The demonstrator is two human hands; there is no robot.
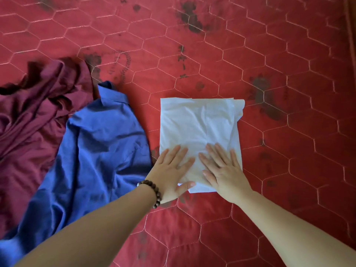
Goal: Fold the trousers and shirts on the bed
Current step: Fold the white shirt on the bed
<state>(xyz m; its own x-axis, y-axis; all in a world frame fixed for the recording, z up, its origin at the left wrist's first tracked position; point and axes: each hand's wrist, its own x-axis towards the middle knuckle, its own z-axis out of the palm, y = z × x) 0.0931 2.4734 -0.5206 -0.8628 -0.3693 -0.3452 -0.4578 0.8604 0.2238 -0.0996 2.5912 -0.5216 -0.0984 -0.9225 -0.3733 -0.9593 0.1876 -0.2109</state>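
A white garment [198, 124] lies folded into a neat rectangle in the middle of the red bed [289, 151]. My left hand [171, 170], with a bead bracelet at the wrist, rests flat on its near left corner, fingers spread. My right hand [223, 168] lies flat beside it on the near right part, also with fingers apart. Neither hand grips the cloth. To the left a blue collared shirt [96, 147] lies spread and unfolded. A maroon garment [32, 120] is crumpled at the far left, partly under the blue shirt.
The red quilted cover has a hexagon stitch pattern and dark flower prints [190, 16]. The bed's right edge [351, 45] runs along the frame's right side. Bare cover stretches beyond and to the right of the white garment.
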